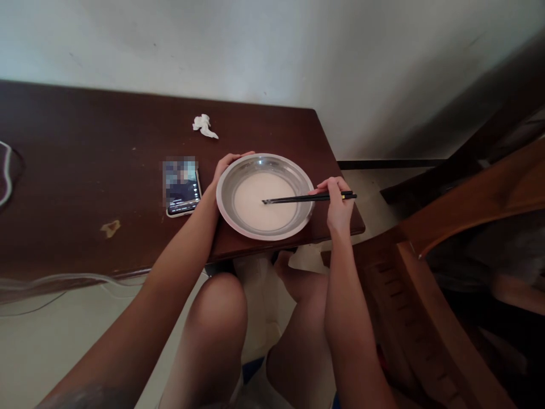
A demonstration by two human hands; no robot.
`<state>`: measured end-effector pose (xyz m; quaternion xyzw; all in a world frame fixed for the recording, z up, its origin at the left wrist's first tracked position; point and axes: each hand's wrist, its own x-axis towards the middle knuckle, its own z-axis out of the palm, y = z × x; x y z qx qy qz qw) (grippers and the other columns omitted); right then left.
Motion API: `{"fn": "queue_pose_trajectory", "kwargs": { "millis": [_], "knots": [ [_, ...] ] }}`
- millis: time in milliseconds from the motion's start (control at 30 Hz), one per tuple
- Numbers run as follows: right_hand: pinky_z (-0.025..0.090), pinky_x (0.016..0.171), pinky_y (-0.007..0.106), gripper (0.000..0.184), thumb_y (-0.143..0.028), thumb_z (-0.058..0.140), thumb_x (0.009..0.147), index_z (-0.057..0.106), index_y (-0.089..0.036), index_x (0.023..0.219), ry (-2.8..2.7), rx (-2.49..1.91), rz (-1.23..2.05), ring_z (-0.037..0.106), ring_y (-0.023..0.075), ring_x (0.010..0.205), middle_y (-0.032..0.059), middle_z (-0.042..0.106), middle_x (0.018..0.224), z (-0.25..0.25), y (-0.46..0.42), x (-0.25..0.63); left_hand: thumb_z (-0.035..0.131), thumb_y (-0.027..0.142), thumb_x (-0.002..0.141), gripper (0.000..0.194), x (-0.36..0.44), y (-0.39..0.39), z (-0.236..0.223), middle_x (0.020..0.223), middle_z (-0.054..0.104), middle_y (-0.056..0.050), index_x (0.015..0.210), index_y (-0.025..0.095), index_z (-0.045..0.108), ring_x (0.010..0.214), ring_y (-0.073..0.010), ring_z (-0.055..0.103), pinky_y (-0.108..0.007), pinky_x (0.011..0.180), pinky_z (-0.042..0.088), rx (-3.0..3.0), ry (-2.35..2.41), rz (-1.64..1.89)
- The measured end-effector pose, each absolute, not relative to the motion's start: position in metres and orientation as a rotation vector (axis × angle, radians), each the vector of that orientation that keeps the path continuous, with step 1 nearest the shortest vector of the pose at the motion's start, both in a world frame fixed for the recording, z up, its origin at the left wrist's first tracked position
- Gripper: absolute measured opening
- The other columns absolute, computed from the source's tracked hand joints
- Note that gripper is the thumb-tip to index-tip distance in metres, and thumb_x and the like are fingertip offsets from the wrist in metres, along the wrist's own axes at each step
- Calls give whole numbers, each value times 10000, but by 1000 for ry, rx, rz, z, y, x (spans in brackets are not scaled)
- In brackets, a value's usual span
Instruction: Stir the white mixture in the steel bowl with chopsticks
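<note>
A wide metal bowl (224, 196) stands at the front edge of the dark wooden table, with a pale, milky liquid (259, 213) in it. My left hand (227, 165) is wrapped round the bowl's left and far side; its fingertips are partly hidden behind the rim. Over the bowl's right side, my right hand (339, 201) grips a pair of black chopsticks (300, 199), held nearly level. Their tips reach the liquid near the middle of the bowl.
Left of the bowl lies a phone (183, 187) with its screen lit. A crumpled white tissue (205, 126) rests farther back on the table (85, 170). White cables (63, 277) run along the front left edge. A wooden chair (426, 289) stands at the right, a person's arm (517, 292) beyond it.
</note>
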<state>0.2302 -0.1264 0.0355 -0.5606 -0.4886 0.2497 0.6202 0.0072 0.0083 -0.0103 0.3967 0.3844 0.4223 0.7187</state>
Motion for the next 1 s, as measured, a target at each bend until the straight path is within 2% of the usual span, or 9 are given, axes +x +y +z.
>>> {"fn": "queue_pose_trajectory", "kwargs": {
  "millis": [133, 233, 333, 433, 533, 633, 767, 867, 1000],
  "knots": [
    [496, 718, 279, 248, -373, 484, 866, 599, -212, 717, -1259, -1273, 715, 651, 116, 659, -33, 658, 612, 38, -127, 223, 450, 325, 777, 284, 7, 9, -10, 923, 730, -49, 906, 200, 670, 1048, -293, 607, -429, 901, 480, 864, 843, 935],
    [492, 753, 280, 240, -370, 493, 862, 622, -212, 736, -1273, -1308, 625, 654, 118, 735, -17, 685, 690, 39, -127, 223, 452, 321, 773, 285, 7, 10, -12, 916, 729, -49, 910, 200, 671, 1029, -291, 615, -433, 891, 485, 861, 841, 939],
    [487, 710, 276, 286, -388, 468, 873, 594, -213, 684, -1147, -1314, 530, 635, 112, 642, -30, 649, 607, 37, -126, 230, 455, 315, 771, 279, 7, 12, -15, 906, 729, -43, 904, 202, 673, 1008, -281, 624, -420, 877, 494, 848, 826, 942],
    [487, 659, 272, 314, -401, 448, 879, 564, -215, 654, -1113, -1295, 589, 613, 108, 557, -46, 611, 535, 35, -126, 231, 456, 311, 773, 269, 7, 12, -16, 883, 729, -40, 893, 204, 671, 996, -274, 629, -410, 863, 503, 827, 826, 942],
    [499, 696, 280, 272, -393, 469, 869, 585, -218, 697, -1223, -1285, 702, 643, 117, 624, -42, 639, 575, 36, -127, 225, 462, 311, 773, 252, 7, 11, -14, 874, 728, -41, 878, 204, 666, 985, -271, 634, -402, 854, 509, 810, 826, 941],
    [496, 744, 283, 244, -384, 490, 859, 608, -215, 729, -1291, -1305, 653, 657, 126, 738, -20, 685, 684, 39, -127, 222, 459, 329, 780, 261, 7, 9, -13, 885, 724, -40, 881, 198, 662, 986, -265, 636, -383, 857, 511, 806, 827, 939],
    [488, 707, 275, 277, -381, 460, 876, 584, -211, 695, -1143, -1327, 528, 641, 115, 635, -35, 644, 592, 38, -126, 229, 435, 321, 789, 281, 8, 8, -10, 879, 722, -41, 898, 192, 659, 979, -263, 641, -394, 848, 516, 809, 841, 942],
    [485, 663, 267, 306, -380, 446, 881, 553, -211, 649, -1088, -1309, 576, 622, 107, 557, -49, 611, 526, 37, -126, 230, 454, 318, 781, 264, 9, 7, -8, 864, 725, -45, 894, 200, 662, 982, -276, 639, -412, 853, 515, 806, 862, 937],
    [496, 699, 277, 264, -378, 477, 866, 585, -214, 691, -1227, -1282, 715, 651, 119, 643, -37, 652, 593, 38, -127, 222, 471, 329, 774, 266, 9, 5, -7, 881, 728, -43, 914, 210, 662, 1000, -284, 631, -416, 867, 513, 818, 865, 942]
  ]
}}
